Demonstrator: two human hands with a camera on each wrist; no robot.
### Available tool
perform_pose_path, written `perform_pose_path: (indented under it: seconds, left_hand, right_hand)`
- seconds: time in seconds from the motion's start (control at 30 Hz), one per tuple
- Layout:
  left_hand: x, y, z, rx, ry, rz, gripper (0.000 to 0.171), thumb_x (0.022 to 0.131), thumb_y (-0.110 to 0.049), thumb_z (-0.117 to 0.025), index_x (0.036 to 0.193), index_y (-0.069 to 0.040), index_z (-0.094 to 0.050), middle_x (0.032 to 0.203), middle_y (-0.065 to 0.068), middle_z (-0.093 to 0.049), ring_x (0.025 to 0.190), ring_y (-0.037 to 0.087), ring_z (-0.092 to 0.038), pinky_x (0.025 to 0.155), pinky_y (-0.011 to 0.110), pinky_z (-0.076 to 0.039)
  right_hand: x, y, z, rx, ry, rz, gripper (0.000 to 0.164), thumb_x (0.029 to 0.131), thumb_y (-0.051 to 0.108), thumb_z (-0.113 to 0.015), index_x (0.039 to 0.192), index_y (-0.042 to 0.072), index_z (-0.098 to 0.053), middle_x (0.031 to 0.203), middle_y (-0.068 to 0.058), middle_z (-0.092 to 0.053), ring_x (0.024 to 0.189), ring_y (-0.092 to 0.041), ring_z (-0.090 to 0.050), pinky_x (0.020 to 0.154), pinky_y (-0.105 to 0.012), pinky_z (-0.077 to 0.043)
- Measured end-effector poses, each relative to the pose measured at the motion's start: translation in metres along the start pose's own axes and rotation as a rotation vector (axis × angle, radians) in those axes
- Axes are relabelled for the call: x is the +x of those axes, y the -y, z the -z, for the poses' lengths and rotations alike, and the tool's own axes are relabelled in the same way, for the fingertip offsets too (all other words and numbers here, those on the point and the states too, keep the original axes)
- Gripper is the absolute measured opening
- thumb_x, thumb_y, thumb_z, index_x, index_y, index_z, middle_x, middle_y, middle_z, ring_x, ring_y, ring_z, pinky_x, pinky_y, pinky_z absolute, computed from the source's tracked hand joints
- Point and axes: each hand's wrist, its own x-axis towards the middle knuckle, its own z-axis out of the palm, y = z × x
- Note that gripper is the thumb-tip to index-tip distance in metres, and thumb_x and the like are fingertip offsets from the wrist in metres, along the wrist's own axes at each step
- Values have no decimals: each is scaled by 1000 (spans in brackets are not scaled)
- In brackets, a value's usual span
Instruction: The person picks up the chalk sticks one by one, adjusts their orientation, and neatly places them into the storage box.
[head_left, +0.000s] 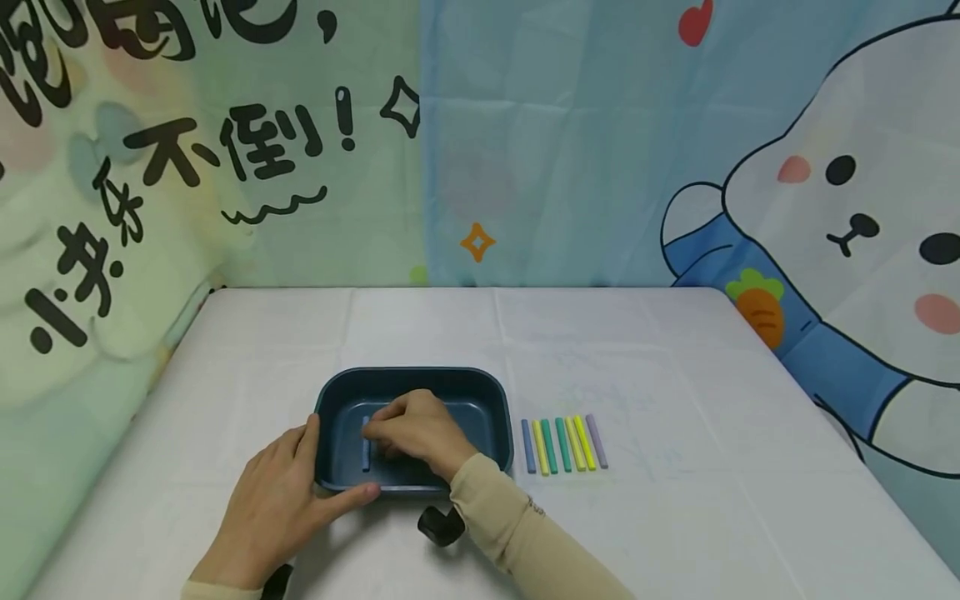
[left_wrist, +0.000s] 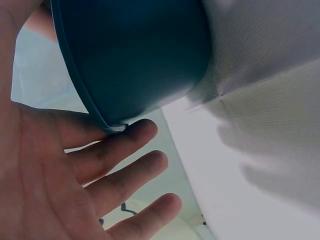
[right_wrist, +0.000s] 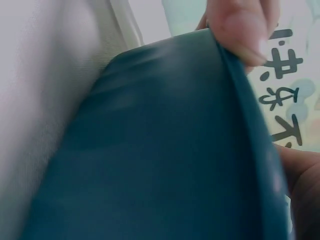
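Note:
A dark blue rectangular tray (head_left: 412,492) lies on the white table. My left hand (head_left: 281,492) steadies its near left corner, thumb along the front rim and the other fingers at the left wall. The left wrist view shows that hand's fingers (left_wrist: 125,187) stretched and spread beside the tray. Inside the tray, my right hand (head_left: 420,433) pinches a blue chalk stick (head_left: 366,458) near the left end; part of the stick is hidden behind the fingertips. The tray wall (right_wrist: 160,140) covers most of the right hand (right_wrist: 305,182) in the right wrist view.
Right of the tray, several chalk sticks lie side by side in a row: a blue one (head_left: 529,450), a purple one (head_left: 597,442), and green and yellow ones between them. A printed cloth backdrop (head_left: 562,150) hangs behind the table (head_left: 675,517).

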Motion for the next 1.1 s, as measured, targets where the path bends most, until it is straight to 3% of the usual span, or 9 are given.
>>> perform_pose_path:
  seconds: [0.33,0.63,1.1]
  left_hand:
    - [-3,0,-2,3,-25,-16,121,79,-82,-60,147,15,-39,133,31,-55,118,46,-58,96,59,-46]
    - [-2,0,-2,-8,-44,-19,122,78,-84,-59,147,15,-39,133,32,-55,118,46,-58,95,59,-47]
    - [0,-3,0,-16,12,33,126,76,-86,-60,148,16,-36,133,33,-53,115,45,-59,95,58,-47]
  right_hand:
    - [-13,0,20,14,5,34,29,84,26,-81,106,9,-75,90,0,-75,80,-24,-72,80,-42,-56]
    - [-15,-5,38,50,6,72,31,87,27,-80,109,6,-73,95,-3,-75,83,-28,-71,86,-46,-55]
    - [-21,-4,54,64,-13,90,34,89,27,-79,113,4,-72,97,-5,-75,88,-32,-71,85,-46,-56]
